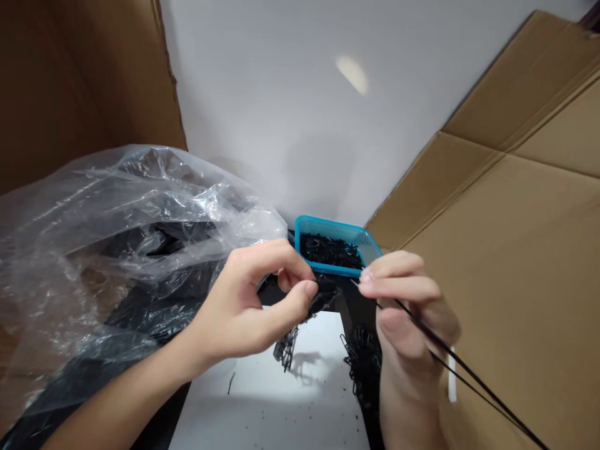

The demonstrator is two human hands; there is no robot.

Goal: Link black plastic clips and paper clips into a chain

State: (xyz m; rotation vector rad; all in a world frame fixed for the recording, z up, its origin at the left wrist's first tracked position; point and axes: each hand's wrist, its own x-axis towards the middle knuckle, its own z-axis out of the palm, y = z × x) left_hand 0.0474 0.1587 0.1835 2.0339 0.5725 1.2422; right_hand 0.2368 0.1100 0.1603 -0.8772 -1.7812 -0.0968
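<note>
My left hand (255, 306) pinches a dark black piece (323, 294) between thumb and forefinger; its exact kind is unclear. Just beneath it, a small cluster of black looped bits (285, 350) shows over a white board (262, 406). My right hand (415, 312) is closed around a thin black cord (469, 375), whose two strands run off to the lower right. A slim pale tip pokes out by its fingertips. Both hands are apart, in front of a blue plastic basket (337, 270) holding many small black pieces (330, 250).
A heap of black loops (363, 359) lies right of the board, and dark specks are scattered on it. At left a clear plastic bag (154, 181) covers black material. Cardboard panels (525, 262) flank the right side, with a white wall (290, 94) behind.
</note>
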